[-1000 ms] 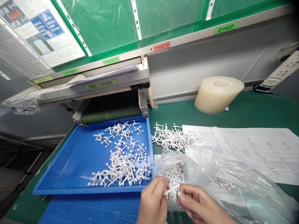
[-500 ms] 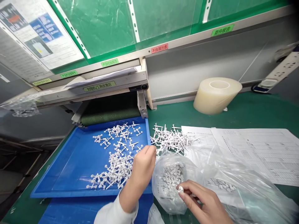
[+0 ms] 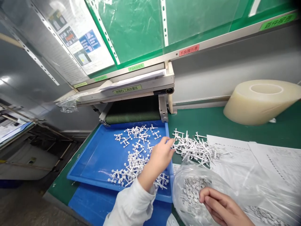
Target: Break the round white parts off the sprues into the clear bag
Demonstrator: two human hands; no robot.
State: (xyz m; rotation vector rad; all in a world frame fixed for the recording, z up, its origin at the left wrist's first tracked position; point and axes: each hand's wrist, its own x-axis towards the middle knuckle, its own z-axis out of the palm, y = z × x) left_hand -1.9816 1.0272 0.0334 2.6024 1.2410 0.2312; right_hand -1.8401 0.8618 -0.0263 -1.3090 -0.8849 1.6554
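My left hand (image 3: 163, 152) reaches over the right rim of the blue tray (image 3: 91, 183). Its thumb and finger are slightly apart, at the left edge of a pile of thin white plastic pieces (image 3: 195, 146); nothing shows clearly between them. More white branched pieces (image 3: 135, 166) lie in the tray. My right hand (image 3: 219, 204) is closed in a pinch above an open clear plastic bag (image 3: 180, 201) that holds small round white parts (image 3: 191, 188). What those fingertips hold, if anything, is hidden.
A large roll of clear film (image 3: 249, 105) stands at the back right. Printed sheets (image 3: 275, 157) lie under more clear plastic on the right. Behind the tray is a conveyor belt (image 3: 133, 111), with a shelf above it.
The view has turned left. My left hand has shifted slightly right to the white pile and its fingers have parted. The small white part in my right fingertips is no longer visible.
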